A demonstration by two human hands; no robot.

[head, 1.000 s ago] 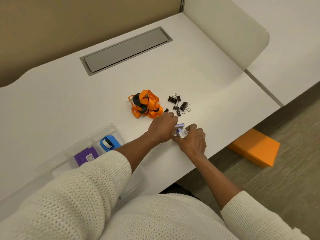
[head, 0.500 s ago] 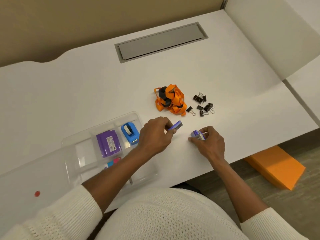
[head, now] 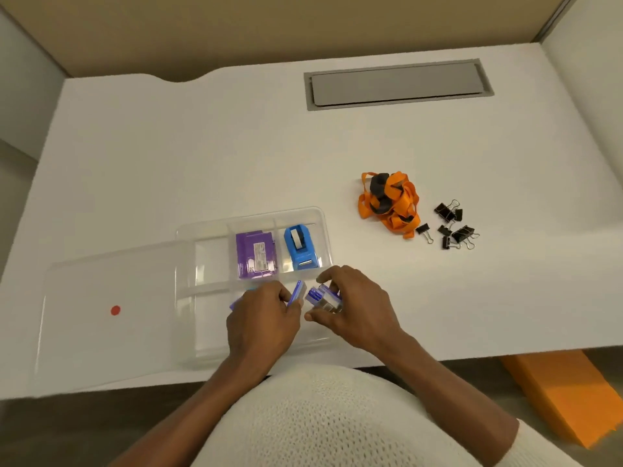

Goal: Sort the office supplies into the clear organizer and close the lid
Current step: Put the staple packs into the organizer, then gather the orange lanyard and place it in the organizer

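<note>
The clear organizer (head: 188, 264) lies at the desk's near edge with its lid (head: 101, 318) swung open to the left. A purple box (head: 255, 254) and a blue tape dispenser (head: 300, 247) fill two of its far compartments. My left hand (head: 263, 318) pinches a small purple-blue box (head: 297, 293) above the near right compartment. My right hand (head: 357, 308) holds a stack of similar small boxes (head: 323, 298) right beside it. An orange lanyard (head: 389, 202) and several black binder clips (head: 451, 225) lie on the desk to the right.
A grey cable hatch (head: 397, 84) is set into the white desk (head: 202, 146) at the back. An orange box (head: 569, 396) sits on the floor at the lower right. Partition walls close off the desk's back and right sides.
Both hands have carried the small boxes leftward from the bare desk near the lanyard to above the organizer's near right compartment. The view has swung left too.
</note>
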